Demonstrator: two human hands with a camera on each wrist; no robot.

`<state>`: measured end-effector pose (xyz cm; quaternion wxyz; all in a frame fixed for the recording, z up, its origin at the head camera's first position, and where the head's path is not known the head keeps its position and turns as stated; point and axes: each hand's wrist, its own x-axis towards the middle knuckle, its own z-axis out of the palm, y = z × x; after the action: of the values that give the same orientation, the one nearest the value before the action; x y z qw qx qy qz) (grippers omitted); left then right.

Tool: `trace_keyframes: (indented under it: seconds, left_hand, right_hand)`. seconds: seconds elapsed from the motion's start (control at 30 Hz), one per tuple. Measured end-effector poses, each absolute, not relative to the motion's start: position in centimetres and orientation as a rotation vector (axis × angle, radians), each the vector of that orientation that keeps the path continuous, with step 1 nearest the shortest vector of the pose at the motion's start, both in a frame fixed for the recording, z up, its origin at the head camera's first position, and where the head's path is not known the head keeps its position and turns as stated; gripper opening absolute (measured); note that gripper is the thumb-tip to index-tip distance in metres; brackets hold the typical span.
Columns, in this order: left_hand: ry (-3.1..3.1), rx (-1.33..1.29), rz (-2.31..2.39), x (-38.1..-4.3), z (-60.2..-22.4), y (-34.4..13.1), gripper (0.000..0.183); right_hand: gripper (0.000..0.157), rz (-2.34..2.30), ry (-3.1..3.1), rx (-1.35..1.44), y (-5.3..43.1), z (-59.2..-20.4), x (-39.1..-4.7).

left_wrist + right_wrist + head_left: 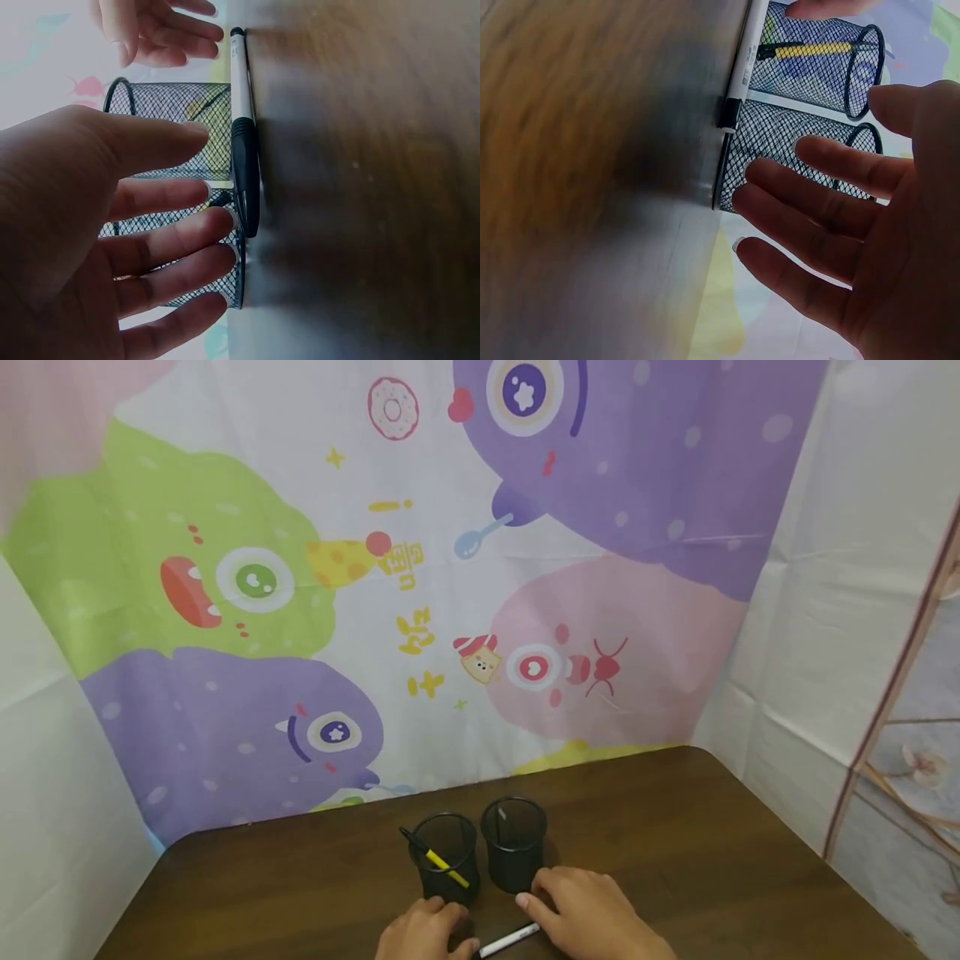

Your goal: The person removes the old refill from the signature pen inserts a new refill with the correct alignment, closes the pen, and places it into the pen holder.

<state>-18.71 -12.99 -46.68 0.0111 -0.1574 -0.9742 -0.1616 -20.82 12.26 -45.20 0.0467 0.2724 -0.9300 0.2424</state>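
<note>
Monster cloth (429,739) at the far side, brown table (637,827) before us, yellow pen (447,866) in the left black cup (435,883), right black cup (513,860) beside it, white pen (510,940) lying near, between our left hand (423,933) and right hand (592,914), fingers loosely spread.

There are two hands (422,933) (592,910), two cups (437,887) (513,857) and two pens (510,940) (438,860), of which one is white and one is yellow, along with one table (285,893) and one cartoon backdrop (442,727).
</note>
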Motion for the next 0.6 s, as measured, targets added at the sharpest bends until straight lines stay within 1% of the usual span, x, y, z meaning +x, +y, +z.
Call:
trace_keyframes:
  seconds: [0.37,0.47,0.6]
  left_hand:
    - [-3.092,-0.535,-0.54,-19.28,-46.96,-12.35,0.03]
    - [-3.088,-0.554,-0.542,-19.31,-46.89,-12.19,0.027]
    - [-3.058,-0.585,-0.541,-19.22,-46.91,-12.07,0.018]
  right_hand:
    - [0.038,0.76,-2.875,0.858,12.26,-45.19,-20.82]
    - [0.037,0.756,-2.866,0.864,12.32,-45.23,-20.87]
    - [0.036,0.749,-2.856,0.865,12.36,-45.27,-20.93]
